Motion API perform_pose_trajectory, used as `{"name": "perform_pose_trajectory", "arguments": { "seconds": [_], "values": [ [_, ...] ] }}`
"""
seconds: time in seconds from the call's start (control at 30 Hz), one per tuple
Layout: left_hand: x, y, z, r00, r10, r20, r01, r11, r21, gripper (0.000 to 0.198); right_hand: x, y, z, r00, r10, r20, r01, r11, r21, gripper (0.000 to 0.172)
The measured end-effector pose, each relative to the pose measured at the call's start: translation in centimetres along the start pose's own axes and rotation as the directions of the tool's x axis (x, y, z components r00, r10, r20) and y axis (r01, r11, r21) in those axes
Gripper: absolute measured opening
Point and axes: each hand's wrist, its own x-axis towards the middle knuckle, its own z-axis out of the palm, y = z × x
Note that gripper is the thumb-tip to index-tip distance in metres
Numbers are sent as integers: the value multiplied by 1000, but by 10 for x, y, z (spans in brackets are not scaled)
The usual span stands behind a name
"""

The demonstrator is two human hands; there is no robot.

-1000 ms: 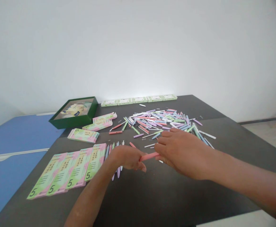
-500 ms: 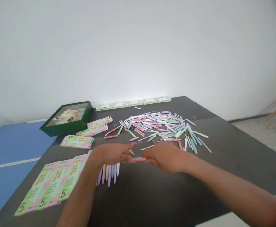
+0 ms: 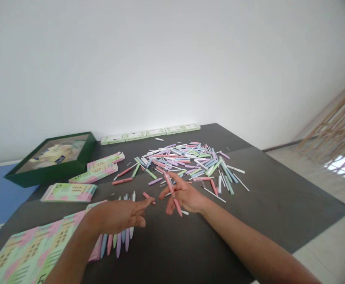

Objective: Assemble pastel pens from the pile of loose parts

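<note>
A pink pen (image 3: 174, 195) is held slantwise in the fingers of my right hand (image 3: 190, 197), its tapered end toward me. My left hand (image 3: 117, 216) holds nothing that I can see; its index finger is stretched out and the others are loosely bent. That fingertip is at a short pink pen part (image 3: 148, 197) on the table; whether it touches is unclear. Below the left hand lies a row of pastel pens (image 3: 118, 245), side by side and partly hidden by it. Just beyond both hands spreads a pile of loose pen barrels and white refills (image 3: 187, 157).
Printed pen cartons (image 3: 27, 252) lie overlapping at the near left, with more cartons (image 3: 68, 192) behind. A green box (image 3: 48, 172) with plastic bags stands at the back left. Several pale boxes (image 3: 135, 135) line the dark table (image 3: 267, 197) along the wall.
My hands have moved apart. The pink pen, earlier level between both hands, is now upright-slanted in the right hand alone. The left hand has let go, and the view has shifted right.
</note>
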Motion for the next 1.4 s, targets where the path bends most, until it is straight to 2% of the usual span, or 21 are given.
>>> {"name": "perform_pose_trajectory", "arguments": {
  "seconds": [0.1, 0.13, 0.17, 0.27, 0.37, 0.57, 0.77, 0.97, 1.2, 1.4],
  "values": [
    [2, 2, 1, 998, -9, 64, 14, 997, -74, 67, 2, -1, -7, 989, -32, -146, 61, 978, 199, 33],
    [3, 3, 2, 997, -17, 69, 22, 996, -82, 67, 2, -2, -10, 988, -5, -155, 47, 962, 269, 18],
    [4, 5, 2, 997, -20, 79, 27, 996, -87, 66, 1, -4, -14, 990, 30, -141, 19, 942, 335, 13],
    [7, 10, 3, 994, -11, 110, 22, 995, -94, 65, -2, -11, -25, 991, 112, -68, -69, 889, 453, 48],
    [10, 14, 4, 989, -6, 150, 22, 994, -106, 63, -5, -15, -33, 988, 141, -69, -89, 866, 492, 61],
    [10, 21, 4, 988, -23, 156, 35, 996, -78, 65, -8, -18, -35, 985, 145, -92, -67, 820, 568, 57],
    [12, 17, 9, 985, -62, 161, 65, 998, -17, 61, -9, -18, -36, 989, 125, -83, -51, 801, 596, 55],
    [14, 17, 12, 984, -71, 162, 74, 997, -8, 61, -10, -18, -36, 987, 125, -100, -41, 803, 594, 60],
    [15, 14, 16, 989, -87, 121, 92, 995, -43, 59, -12, -18, -37, 991, 108, -85, -37, 806, 591, 54],
    [17, 14, 17, 981, -124, 150, 130, 991, -30, 60, -12, -19, -35, 988, 115, -108, -30, 810, 585, 61]
  ]
}}
